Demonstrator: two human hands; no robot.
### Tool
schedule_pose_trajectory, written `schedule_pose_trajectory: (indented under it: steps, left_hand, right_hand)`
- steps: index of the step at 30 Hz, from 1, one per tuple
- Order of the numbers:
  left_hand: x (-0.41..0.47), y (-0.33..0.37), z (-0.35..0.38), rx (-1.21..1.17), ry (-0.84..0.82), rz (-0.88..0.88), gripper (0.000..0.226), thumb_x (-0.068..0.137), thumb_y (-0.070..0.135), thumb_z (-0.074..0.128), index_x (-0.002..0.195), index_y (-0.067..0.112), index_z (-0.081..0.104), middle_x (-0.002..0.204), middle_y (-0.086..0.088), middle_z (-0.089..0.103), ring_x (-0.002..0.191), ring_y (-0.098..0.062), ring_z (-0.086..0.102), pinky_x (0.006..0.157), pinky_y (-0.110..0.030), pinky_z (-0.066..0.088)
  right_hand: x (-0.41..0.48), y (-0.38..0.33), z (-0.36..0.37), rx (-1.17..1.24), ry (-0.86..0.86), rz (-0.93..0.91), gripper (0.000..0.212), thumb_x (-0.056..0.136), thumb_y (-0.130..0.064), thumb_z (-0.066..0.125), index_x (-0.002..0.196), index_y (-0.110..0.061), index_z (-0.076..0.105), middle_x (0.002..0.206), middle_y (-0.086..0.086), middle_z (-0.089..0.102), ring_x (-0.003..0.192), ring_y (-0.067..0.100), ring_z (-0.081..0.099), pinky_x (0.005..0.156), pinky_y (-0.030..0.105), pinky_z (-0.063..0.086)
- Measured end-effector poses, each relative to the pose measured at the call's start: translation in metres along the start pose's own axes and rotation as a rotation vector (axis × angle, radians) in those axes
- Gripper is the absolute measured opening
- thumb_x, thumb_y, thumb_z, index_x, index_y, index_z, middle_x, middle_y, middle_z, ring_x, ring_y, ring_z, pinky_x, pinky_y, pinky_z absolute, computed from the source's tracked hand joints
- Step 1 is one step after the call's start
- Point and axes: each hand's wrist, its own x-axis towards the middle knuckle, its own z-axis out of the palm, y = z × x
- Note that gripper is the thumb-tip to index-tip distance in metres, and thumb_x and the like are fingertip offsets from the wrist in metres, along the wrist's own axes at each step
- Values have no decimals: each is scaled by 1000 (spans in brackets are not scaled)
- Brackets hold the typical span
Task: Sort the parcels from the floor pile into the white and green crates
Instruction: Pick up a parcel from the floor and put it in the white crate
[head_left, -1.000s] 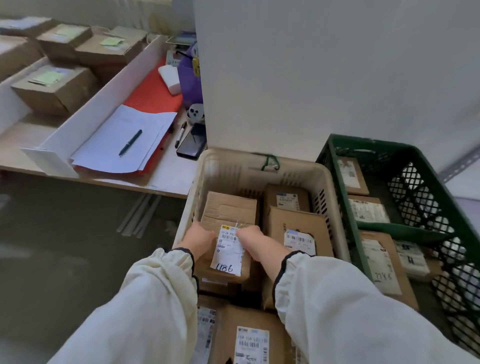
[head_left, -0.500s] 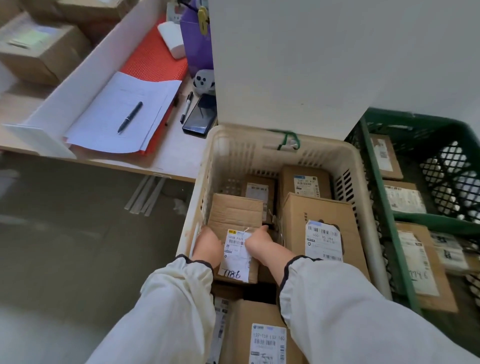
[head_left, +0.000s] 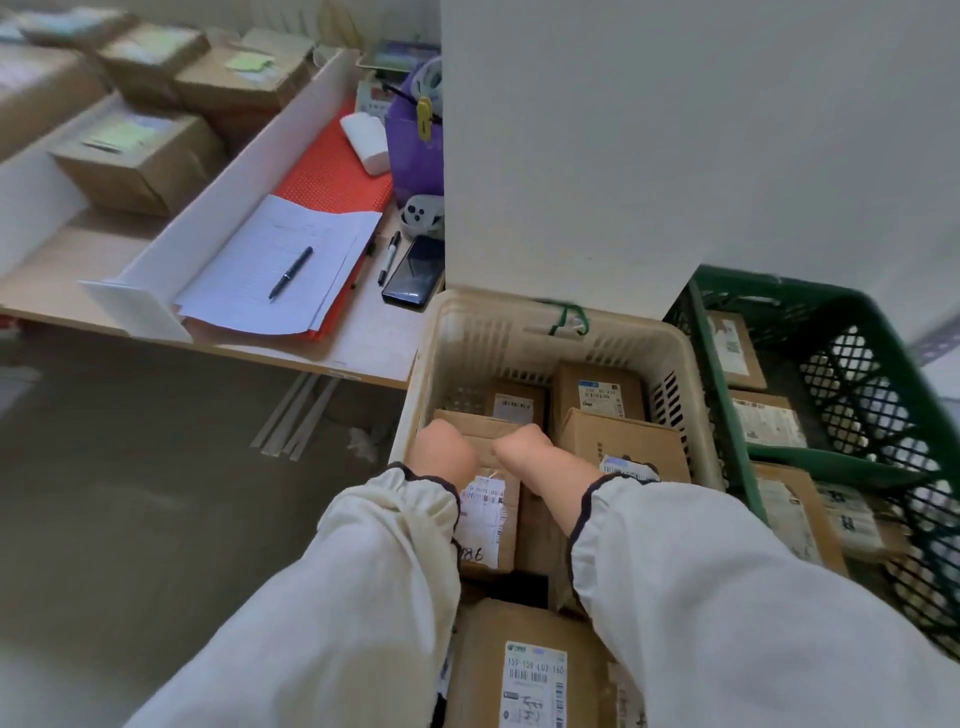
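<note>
Parcel low in white crate, left hand and right hand clamped on far edge; likely light, stiff cardboard, best gripped by opposite edges.

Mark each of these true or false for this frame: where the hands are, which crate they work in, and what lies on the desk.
1. Both hands rest on a cardboard parcel inside the white crate. True: the left hand and right hand are on the labelled parcel in the white crate.
2. The green crate is empty. False: the green crate holds several labelled parcels.
3. A pen lies on the white papers on the desk. True: the pen is on the papers.
4. The green crate stands to the left of the white one. False: it stands to its right.
5. The phone lies on the floor. False: the phone lies on the desk, beside a marker.
</note>
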Motion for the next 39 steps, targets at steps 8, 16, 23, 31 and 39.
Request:
schedule_pose_trajectory:
  steps: [8, 16, 23, 31, 39]
  left_hand:
    - [-67, -24, -123, -519, -182, -154, 38, 97, 24, 51, 132, 11, 48, 123, -9, 56, 112, -28, 55, 98, -43, 45]
    - [-232, -158, -162, -780, 120, -382, 37, 99, 29, 43, 132, 12, 44, 134, -9, 52, 122, -30, 52, 103, -44, 38]
    - [-424, -305, -165, -986, 470, -617, 40, 98, 35, 44, 132, 15, 45, 131, -7, 55, 106, -27, 57, 95, -41, 38]
    - [-697, -440, -96, -1140, 804, -895, 40, 97, 36, 46, 132, 18, 44, 127, -7, 56, 100, -25, 58, 96, -38, 39]
    - [-960, -509, 54, -1400, 1390, -1298, 9, 93, 21, 50, 89, 13, 53, 88, -6, 56, 65, -22, 52, 70, -29, 32]
  right_hand:
    - [-92, -47, -39, -124, -98, -252, 40, 99, -21, 46, 133, 0, 44, 138, 16, 47, 126, 31, 46, 104, 37, 39]
    - [-216, -59, 91, -416, -375, -479, 30, 95, -35, 46, 116, -14, 46, 127, 12, 53, 112, 30, 54, 92, 44, 43]
    - [-370, -1, 239, -695, -655, -649, 37, 96, -29, 45, 127, -10, 46, 129, 12, 54, 112, 34, 57, 94, 53, 40]
    - [-536, 147, 406, -998, -939, -771, 44, 95, -36, 43, 133, -14, 41, 114, 4, 55, 94, 28, 56, 83, 39, 41]
    - [-716, 382, 518, -1354, -1288, -916, 38, 96, -29, 48, 128, -8, 50, 128, 5, 57, 99, 28, 59, 94, 43, 43]
